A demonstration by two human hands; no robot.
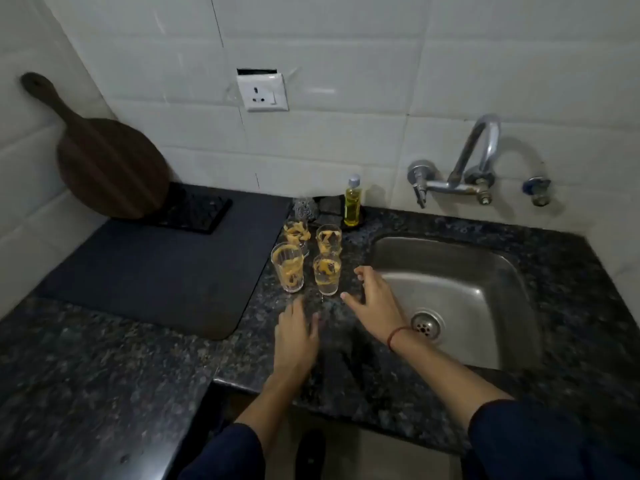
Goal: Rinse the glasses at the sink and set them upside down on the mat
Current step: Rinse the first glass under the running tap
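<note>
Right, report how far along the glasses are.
Done: nothing; all four glasses stand upright on the counter, none on the mat. In hand: right hand and left hand hover open near them, holding nothing. Left: rinsing at the sink, upending all four.

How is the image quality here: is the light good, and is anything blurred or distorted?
Head view: dim light; the left hand is motion-blurred, the right hand less so; the wide-angle lens bends the wall tiles; soft glare on the sink; the glasses look sharper.
</note>
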